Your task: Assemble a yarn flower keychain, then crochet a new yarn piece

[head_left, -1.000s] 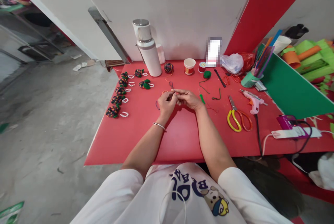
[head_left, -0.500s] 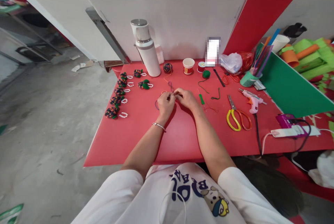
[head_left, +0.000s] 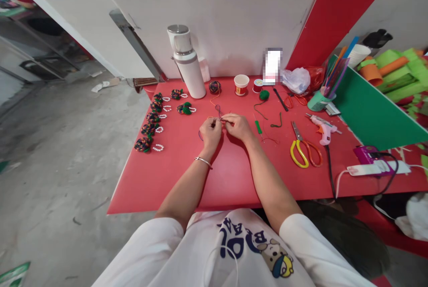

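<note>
My left hand (head_left: 211,133) and my right hand (head_left: 238,126) meet over the middle of the red table (head_left: 230,184), both with fingers pinched. Between them runs multicoloured yarn (head_left: 218,109), which trails back to a dark multicoloured yarn ball (head_left: 215,86) by the wall. A loop of the yarn hangs beside my left hand. The fingers hide most of what is worked there. Right of my right hand lie a green-handled crochet hook (head_left: 258,127) and a thin red thread (head_left: 270,139). A green yarn ball (head_left: 264,95) with a loose tail rests farther back.
Several yarn pieces with white bead loops (head_left: 143,144) line the left side. A white flask (head_left: 189,68) and a paper cup (head_left: 241,85) stand behind. Scissors (head_left: 302,148), a pink glue gun (head_left: 324,128), a pen cup (head_left: 320,101) and a power strip (head_left: 361,170) occupy the right.
Both hands have shifted slightly, the left a little to the left, and their fingertips are a bit farther apart. The yarn stays between them; the other things have not moved.
</note>
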`<state>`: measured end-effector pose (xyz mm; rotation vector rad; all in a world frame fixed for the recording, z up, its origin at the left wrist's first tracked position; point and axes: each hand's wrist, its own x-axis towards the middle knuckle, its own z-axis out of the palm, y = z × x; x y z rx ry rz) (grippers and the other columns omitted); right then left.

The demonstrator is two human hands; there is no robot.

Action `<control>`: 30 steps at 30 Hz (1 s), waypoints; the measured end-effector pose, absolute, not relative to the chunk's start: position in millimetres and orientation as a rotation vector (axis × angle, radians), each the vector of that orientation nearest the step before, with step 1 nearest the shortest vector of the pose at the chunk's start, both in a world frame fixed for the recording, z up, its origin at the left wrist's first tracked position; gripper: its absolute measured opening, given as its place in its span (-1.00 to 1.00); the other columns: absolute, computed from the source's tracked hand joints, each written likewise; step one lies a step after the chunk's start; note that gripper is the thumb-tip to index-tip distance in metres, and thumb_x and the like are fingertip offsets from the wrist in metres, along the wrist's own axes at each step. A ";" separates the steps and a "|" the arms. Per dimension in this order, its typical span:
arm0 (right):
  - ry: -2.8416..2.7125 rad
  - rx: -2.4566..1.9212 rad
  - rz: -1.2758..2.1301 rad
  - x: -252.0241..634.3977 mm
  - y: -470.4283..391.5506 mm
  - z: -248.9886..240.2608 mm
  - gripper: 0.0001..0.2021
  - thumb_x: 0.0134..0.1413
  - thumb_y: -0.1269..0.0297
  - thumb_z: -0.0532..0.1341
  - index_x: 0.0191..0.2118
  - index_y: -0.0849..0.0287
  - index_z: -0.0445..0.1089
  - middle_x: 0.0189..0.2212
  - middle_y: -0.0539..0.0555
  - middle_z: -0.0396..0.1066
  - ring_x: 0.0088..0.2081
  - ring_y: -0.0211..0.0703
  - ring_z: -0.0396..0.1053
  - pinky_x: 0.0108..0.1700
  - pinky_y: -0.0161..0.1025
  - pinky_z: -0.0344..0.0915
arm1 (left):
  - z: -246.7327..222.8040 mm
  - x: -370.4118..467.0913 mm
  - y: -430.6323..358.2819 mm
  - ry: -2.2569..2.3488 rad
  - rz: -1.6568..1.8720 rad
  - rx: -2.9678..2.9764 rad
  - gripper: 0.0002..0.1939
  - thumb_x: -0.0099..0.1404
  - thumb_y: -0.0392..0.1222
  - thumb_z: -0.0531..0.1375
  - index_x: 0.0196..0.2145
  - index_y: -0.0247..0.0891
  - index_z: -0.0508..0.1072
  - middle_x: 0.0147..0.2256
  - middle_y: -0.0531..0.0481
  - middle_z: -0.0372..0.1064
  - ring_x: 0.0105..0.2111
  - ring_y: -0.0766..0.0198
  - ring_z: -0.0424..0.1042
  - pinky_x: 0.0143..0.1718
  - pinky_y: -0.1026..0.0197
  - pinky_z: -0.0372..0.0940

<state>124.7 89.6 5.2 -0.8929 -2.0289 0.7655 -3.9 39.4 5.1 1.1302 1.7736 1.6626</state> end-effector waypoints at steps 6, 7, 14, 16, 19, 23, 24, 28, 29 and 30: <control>-1.927 -0.933 0.844 121.8 88.0 6.1 -0.75 0.23 0.36 0.25 -0.11 0.10 0.69 -0.03 0.16 0.68 0.00 -0.04 0.62 0.15 -0.13 0.49 | 7.2 -2.3 38.2 1.778 1.691 1.135 -0.75 0.26 -0.37 0.22 -0.56 -0.21 0.47 -0.58 0.09 0.35 -0.49 0.31 0.29 -0.38 0.29 0.17; -1.906 -0.932 0.865 121.4 88.7 6.1 -0.77 0.25 0.34 0.25 -0.13 0.11 0.70 -0.03 0.17 0.68 0.00 -0.03 0.62 0.16 -0.13 0.48 | 7.2 -2.0 37.9 1.770 1.691 1.143 -0.75 0.26 -0.36 0.22 -0.56 -0.22 0.48 -0.58 0.08 0.36 -0.49 0.31 0.30 -0.38 0.29 0.17; -1.769 -0.940 1.004 120.8 93.0 4.8 -0.82 0.23 0.28 0.29 -0.25 0.11 0.69 -0.14 0.12 0.71 -0.07 -0.05 0.63 0.07 -0.17 0.48 | 8.1 -0.4 36.7 1.790 1.599 1.239 -0.77 0.31 -0.31 0.21 -0.52 -0.23 0.49 -0.55 0.07 0.37 -0.47 0.31 0.30 -0.36 0.28 0.18; -1.748 -0.951 1.019 121.2 92.6 5.3 -0.83 0.22 0.28 0.29 -0.27 0.12 0.68 -0.18 0.10 0.71 -0.09 -0.06 0.63 0.03 -0.20 0.49 | 8.3 0.1 36.8 1.812 1.563 1.255 -0.77 0.31 -0.30 0.20 -0.51 -0.25 0.49 -0.54 0.07 0.37 -0.46 0.31 0.31 -0.34 0.27 0.18; -1.726 -0.975 1.035 122.1 91.3 7.2 -0.84 0.19 0.30 0.29 -0.30 0.11 0.66 -0.21 0.07 0.70 -0.11 -0.10 0.62 0.00 -0.23 0.48 | 7.7 0.7 37.1 1.803 1.558 1.239 -0.79 0.29 -0.31 0.20 -0.51 -0.25 0.49 -0.53 0.07 0.37 -0.46 0.31 0.31 -0.33 0.27 0.19; -1.687 -0.980 1.066 125.1 90.9 9.6 -0.84 0.17 0.27 0.28 -0.32 0.11 0.64 -0.20 0.08 0.70 -0.10 -0.10 0.61 0.03 -0.21 0.47 | 5.8 1.4 37.1 1.704 1.617 1.202 -0.81 0.28 -0.28 0.22 -0.50 -0.25 0.52 -0.54 0.06 0.38 -0.47 0.31 0.29 -0.36 0.27 0.18; -1.668 -0.976 1.079 126.1 91.3 9.8 -0.84 0.17 0.26 0.28 -0.32 0.11 0.64 -0.19 0.09 0.70 -0.09 -0.10 0.61 0.05 -0.19 0.47 | 5.5 1.7 37.1 1.681 1.630 1.182 -0.82 0.27 -0.28 0.22 -0.49 -0.26 0.53 -0.53 0.05 0.39 -0.48 0.31 0.29 -0.37 0.27 0.18; -1.559 -0.951 1.127 131.0 94.7 8.9 -0.86 0.14 0.23 0.29 -0.33 0.11 0.61 -0.15 0.12 0.69 -0.04 -0.06 0.60 0.14 -0.12 0.44 | 5.5 3.5 37.3 1.637 1.639 1.101 -0.87 0.19 -0.33 0.22 -0.46 -0.26 0.58 -0.53 0.05 0.42 -0.49 0.31 0.32 -0.39 0.28 0.20; -1.534 -0.945 1.139 132.3 95.6 8.5 -0.86 0.13 0.22 0.29 -0.34 0.10 0.61 -0.13 0.12 0.69 -0.03 -0.06 0.60 0.16 -0.11 0.43 | 5.8 4.0 37.4 1.628 1.636 1.094 -0.87 0.18 -0.34 0.22 -0.46 -0.26 0.58 -0.54 0.05 0.42 -0.50 0.31 0.32 -0.39 0.29 0.20; -1.514 -0.942 1.151 133.5 96.4 8.0 -0.86 0.13 0.21 0.30 -0.34 0.10 0.60 -0.12 0.12 0.69 -0.02 -0.06 0.60 0.18 -0.10 0.43 | 6.2 4.3 37.3 1.621 1.634 1.092 -0.87 0.17 -0.35 0.22 -0.46 -0.26 0.59 -0.54 0.05 0.42 -0.50 0.31 0.32 -0.39 0.29 0.21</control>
